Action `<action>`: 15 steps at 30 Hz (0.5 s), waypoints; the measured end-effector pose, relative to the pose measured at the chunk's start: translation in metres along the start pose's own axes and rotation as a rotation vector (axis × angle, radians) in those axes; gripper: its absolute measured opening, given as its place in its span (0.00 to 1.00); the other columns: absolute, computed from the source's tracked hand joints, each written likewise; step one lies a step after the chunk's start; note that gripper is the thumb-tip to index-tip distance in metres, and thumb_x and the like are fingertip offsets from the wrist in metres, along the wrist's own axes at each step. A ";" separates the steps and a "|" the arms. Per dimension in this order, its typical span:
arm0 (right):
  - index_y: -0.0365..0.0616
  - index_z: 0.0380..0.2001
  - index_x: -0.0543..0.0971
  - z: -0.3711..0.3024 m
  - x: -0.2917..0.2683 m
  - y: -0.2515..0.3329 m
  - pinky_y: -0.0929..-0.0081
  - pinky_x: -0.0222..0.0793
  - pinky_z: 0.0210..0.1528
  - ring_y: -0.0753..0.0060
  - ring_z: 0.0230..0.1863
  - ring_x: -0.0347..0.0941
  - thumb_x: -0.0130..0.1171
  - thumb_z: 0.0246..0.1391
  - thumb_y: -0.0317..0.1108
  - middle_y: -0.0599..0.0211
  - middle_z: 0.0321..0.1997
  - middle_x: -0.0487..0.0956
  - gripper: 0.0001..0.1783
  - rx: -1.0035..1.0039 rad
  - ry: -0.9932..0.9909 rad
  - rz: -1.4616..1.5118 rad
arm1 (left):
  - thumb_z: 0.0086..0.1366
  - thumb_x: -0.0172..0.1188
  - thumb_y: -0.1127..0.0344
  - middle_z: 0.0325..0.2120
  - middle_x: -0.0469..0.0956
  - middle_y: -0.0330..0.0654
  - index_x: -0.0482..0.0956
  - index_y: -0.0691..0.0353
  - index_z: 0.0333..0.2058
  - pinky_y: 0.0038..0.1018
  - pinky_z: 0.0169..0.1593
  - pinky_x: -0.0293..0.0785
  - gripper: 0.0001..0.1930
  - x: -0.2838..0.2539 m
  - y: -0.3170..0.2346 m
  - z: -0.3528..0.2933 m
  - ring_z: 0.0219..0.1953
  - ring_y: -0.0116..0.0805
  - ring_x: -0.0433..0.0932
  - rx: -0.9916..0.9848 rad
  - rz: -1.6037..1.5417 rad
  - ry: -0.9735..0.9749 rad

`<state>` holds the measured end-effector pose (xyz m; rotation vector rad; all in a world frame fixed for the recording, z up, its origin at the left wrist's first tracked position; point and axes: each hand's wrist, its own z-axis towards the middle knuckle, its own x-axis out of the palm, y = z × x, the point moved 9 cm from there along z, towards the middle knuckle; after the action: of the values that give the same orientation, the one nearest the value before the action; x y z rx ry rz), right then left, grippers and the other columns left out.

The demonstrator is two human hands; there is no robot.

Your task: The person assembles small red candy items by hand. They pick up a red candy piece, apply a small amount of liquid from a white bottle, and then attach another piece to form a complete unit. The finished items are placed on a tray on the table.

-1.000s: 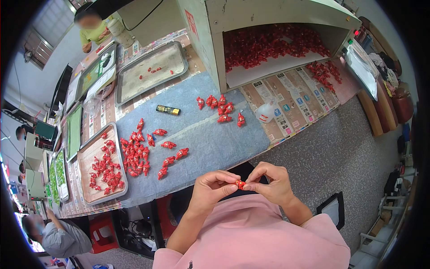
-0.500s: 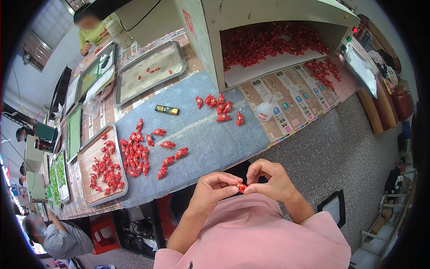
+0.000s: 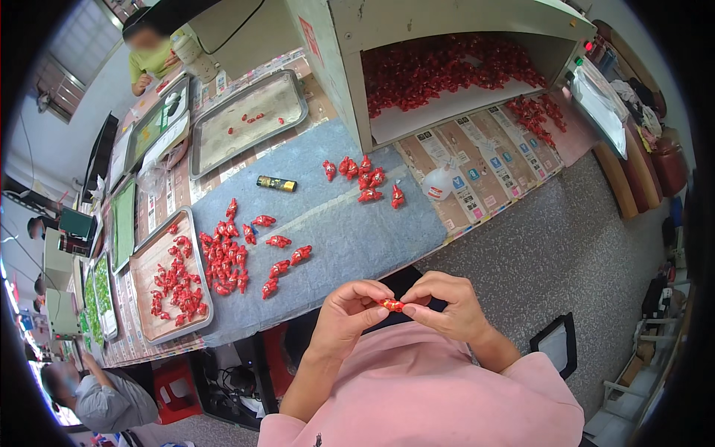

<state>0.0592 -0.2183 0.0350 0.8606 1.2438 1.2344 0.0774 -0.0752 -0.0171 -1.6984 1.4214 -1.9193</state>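
In front of my pink shirt, just off the table's near edge, I hold a small red figurine (image 3: 391, 305) with gold markings. My left hand (image 3: 345, 316) pinches its left end between thumb and forefinger. The right end is gripped by the fingertips of my right hand (image 3: 448, 311). On the blue cloth (image 3: 335, 253) lies a dense group of similar red figurines (image 3: 223, 253), and a smaller group (image 3: 365, 177) sits farther back. What each piece shows in detail is too small to make out.
A metal tray (image 3: 210, 305) at the left holds more red pieces. Behind it stands a larger tray (image 3: 302, 112). A black-and-gold tube (image 3: 277, 183) and a white bottle (image 3: 439, 183) lie near an open-fronted cabinet (image 3: 328, 67) full of red pieces. Co-workers sit beyond the left side.
My fingertips have shifted on the figurine, and more of its length now shows between them. Both hands have moved slightly up. Pieces on the cloth look unchanged.
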 end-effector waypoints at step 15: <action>0.39 0.29 0.82 -0.004 0.005 0.002 0.79 0.71 0.29 0.75 0.27 0.76 0.67 0.47 0.25 0.64 0.29 0.79 0.05 -0.006 -0.031 -0.005 | 0.55 0.62 0.85 0.40 0.78 0.47 0.81 0.68 0.37 0.26 0.47 0.78 0.11 0.006 -0.013 -0.007 0.43 0.33 0.79 0.089 0.226 0.019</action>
<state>0.0543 -0.2135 0.0350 0.8683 1.2162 1.2159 0.0750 -0.0698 -0.0026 -1.4174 1.4423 -1.8498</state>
